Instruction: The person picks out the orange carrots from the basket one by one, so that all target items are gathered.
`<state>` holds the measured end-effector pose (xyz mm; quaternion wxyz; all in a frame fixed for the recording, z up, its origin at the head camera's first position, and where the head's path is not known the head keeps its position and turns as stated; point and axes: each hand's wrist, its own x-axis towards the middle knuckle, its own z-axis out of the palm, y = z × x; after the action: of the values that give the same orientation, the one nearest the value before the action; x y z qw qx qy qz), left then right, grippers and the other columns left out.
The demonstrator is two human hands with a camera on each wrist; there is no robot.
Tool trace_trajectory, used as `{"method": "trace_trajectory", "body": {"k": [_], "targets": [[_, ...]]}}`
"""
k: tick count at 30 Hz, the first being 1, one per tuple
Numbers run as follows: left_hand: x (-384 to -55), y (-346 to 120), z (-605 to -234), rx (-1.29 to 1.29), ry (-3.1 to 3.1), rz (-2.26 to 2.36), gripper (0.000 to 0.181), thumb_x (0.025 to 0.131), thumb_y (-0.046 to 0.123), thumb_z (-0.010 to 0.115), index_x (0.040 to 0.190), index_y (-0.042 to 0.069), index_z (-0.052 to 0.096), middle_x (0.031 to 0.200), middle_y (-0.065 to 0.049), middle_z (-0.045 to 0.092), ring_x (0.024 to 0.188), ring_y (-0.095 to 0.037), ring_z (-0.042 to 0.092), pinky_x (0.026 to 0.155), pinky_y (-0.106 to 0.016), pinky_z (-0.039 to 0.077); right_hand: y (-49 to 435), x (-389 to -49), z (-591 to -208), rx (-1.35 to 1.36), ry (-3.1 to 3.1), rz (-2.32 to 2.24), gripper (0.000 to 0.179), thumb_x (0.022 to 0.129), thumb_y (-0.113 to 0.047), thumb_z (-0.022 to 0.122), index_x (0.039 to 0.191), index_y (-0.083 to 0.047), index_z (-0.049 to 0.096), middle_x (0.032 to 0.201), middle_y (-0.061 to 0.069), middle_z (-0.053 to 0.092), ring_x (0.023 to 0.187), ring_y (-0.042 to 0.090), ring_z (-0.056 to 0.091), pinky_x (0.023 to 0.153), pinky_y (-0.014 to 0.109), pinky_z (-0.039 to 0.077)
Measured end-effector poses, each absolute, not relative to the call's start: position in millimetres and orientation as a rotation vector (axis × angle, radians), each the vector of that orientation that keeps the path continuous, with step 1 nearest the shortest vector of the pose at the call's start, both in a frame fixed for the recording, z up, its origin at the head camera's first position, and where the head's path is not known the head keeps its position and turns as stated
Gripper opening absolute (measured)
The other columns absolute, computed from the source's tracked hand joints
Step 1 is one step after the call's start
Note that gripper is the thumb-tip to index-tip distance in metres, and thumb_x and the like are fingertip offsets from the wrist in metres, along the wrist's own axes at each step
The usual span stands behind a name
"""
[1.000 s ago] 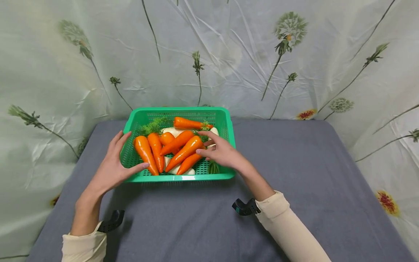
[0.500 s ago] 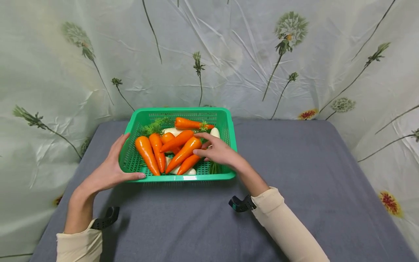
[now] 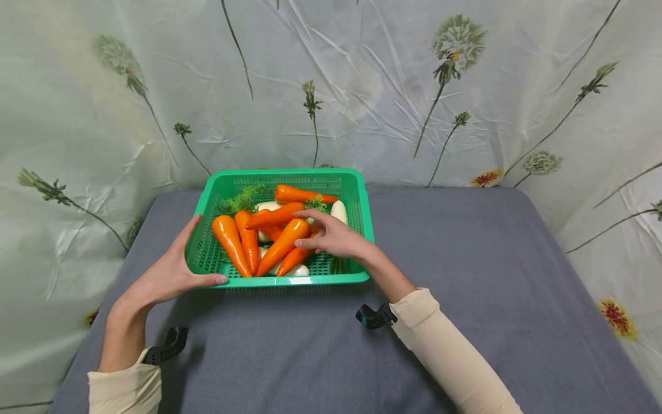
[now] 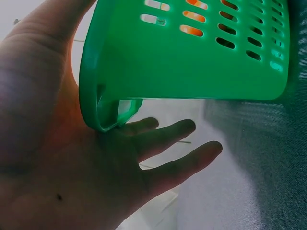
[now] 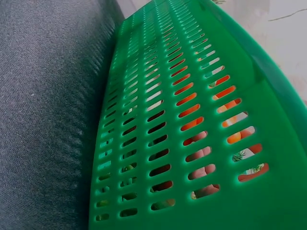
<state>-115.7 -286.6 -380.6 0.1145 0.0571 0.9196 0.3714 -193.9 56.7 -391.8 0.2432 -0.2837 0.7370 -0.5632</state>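
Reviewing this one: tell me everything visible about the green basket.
The basket is green, plastic-looking and rectangular, with slotted walls, a smooth rim and a perforated floor. It sits upright on grey cloth, holding carrots, white vegetables and feathery greens. The left hand touches its near left corner, thumb along the near rim.

Your left hand (image 3: 160,279) has come down, its thumb dropping from over the inside of the basket (image 3: 331,279) to the front rim. Your right hand (image 3: 336,234) has shifted left, and with it the upper carrot (image 3: 275,216) has slid left and turned flatter, the thick carrot (image 3: 281,248) below has moved left, and more of the white radish (image 3: 339,211) shows
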Motion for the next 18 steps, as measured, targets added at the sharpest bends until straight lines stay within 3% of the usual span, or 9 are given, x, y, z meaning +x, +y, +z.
{"method": "trace_trajectory", "body": {"k": [4,8,13,18], "targets": [[-115.6,-287.1,-380.7,0.167,2.680,1.066,0.139,0.079,0.033,0.091,0.167,0.023,-0.016,0.172,-0.030,0.002,0.148,-0.052,0.026,0.111,-0.072,0.031,57.1,-192.0,-391.7,-0.666,2.087,-1.506,0.059,0.098,-0.013,0.073,0.151,-0.010,0.048,0.138,0.013,0.063,0.094,0.020,0.067,0.084,0.036,0.057],[-114.9,-287.5,-380.0,0.177,2.654,1.085,0.139,0.080,0.032,0.090,0.166,0.024,-0.019,0.173,-0.028,0.002,0.150,-0.052,0.024,0.113,-0.072,0.030,57.4,-189.7,-389.7,-0.596,2.095,-1.526,0.059,0.097,-0.014,0.074,0.148,-0.010,0.046,0.129,0.017,0.065,0.091,0.025,0.070,0.087,0.047,0.058],[-113.6,-287.8,-379.0,0.160,2.643,1.082,0.137,0.083,0.035,0.088,0.165,0.027,-0.021,0.174,-0.027,0.003,0.150,-0.050,0.025,0.113,-0.072,0.030,58.1,-188.0,-388.3,-0.541,2.161,-1.570,0.054,0.097,-0.018,0.076,0.143,-0.014,0.048,0.117,0.015,0.066,0.083,0.037,0.065,0.076,0.037,0.053],[-113.3,-288.2,-378.7,0.147,2.640,1.073,0.136,0.084,0.036,0.087,0.164,0.030,-0.023,0.174,-0.027,0.003,0.149,-0.051,0.027,0.112,-0.071,0.032,57.8,-187.8,-388.4,-0.478,2.198,-1.675,0.049,0.097,-0.022,0.076,0.137,-0.016,0.047,0.124,0.012,0.064,0.078,0.032,0.066,0.070,0.027,0.050]]}}
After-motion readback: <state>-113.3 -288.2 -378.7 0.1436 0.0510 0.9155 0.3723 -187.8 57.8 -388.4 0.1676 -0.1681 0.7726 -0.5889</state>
